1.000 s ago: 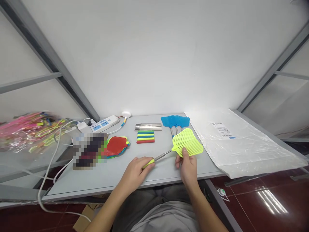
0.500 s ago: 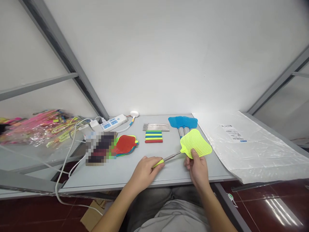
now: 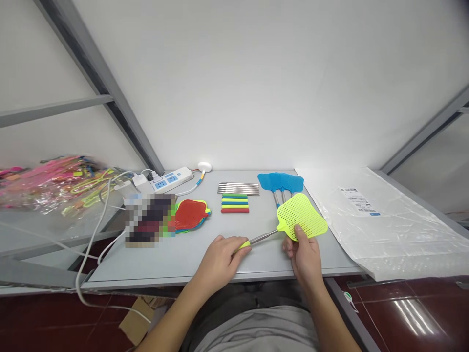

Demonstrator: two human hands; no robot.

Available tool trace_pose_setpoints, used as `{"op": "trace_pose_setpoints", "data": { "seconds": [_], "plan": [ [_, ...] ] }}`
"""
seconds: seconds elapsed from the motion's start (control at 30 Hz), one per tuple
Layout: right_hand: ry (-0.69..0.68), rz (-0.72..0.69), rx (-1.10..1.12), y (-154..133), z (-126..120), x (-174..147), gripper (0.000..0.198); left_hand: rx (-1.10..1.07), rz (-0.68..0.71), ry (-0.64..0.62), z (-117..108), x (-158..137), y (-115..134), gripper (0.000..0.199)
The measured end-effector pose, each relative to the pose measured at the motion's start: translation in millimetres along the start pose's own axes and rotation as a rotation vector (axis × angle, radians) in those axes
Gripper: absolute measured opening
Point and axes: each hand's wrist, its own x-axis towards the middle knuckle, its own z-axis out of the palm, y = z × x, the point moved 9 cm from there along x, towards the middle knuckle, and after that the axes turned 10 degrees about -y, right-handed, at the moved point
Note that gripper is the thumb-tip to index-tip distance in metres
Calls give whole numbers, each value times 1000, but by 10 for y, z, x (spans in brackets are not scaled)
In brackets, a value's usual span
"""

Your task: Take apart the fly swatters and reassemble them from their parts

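Note:
A yellow-green fly swatter (image 3: pixel 306 215) is held between my two hands above the front of the table, its metal rod slanting up to the right. My left hand (image 3: pixel 222 259) is closed around its handle, hiding most of the grip. With thumb on top and fingers underneath, my right hand (image 3: pixel 305 252) pinches the lower edge of the perforated head. Behind that head lie several blue fly swatters (image 3: pixel 280 182), heads toward the wall. Coloured handle grips (image 3: pixel 235 203) sit in a row mid-table, with metal rods (image 3: pixel 238 188) just behind them. Loose swatter heads (image 3: pixel 191 214), red on top, are stacked to the left.
A white power strip (image 3: pixel 171 181) with plugs and cables stands at the back left, near a round white device (image 3: pixel 204 167). Beside the stack is a pixelated area. White plastic packaging (image 3: pixel 366 225) covers the right side. Bagged colourful items (image 3: pixel 62 186) lie far left.
The camera view has shifted slightly. Both hands keep their hold on the yellow-green fly swatter, and nothing on the table has visibly moved.

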Motion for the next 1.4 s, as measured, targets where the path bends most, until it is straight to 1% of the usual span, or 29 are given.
{"op": "trace_pose_setpoints", "data": {
  "seconds": [0.27,0.53,0.87,1.13,1.4],
  "plan": [
    [-5,-26,23,-16,-5,-38,34,30,8,28,-15,-17,15,36],
    [-3,-22,19,-13,0,-48,36,5,-4,2,21,-2,-23,30],
    [10,-6,21,10,-13,-41,38,35,1,-4,45,-16,-17,31],
    [28,-25,-22,30,-39,-41,43,44,7,-14,59,16,-50,30],
    [29,-63,-75,27,-67,-40,42,53,6,13,53,-15,-48,30]
  ]
}}
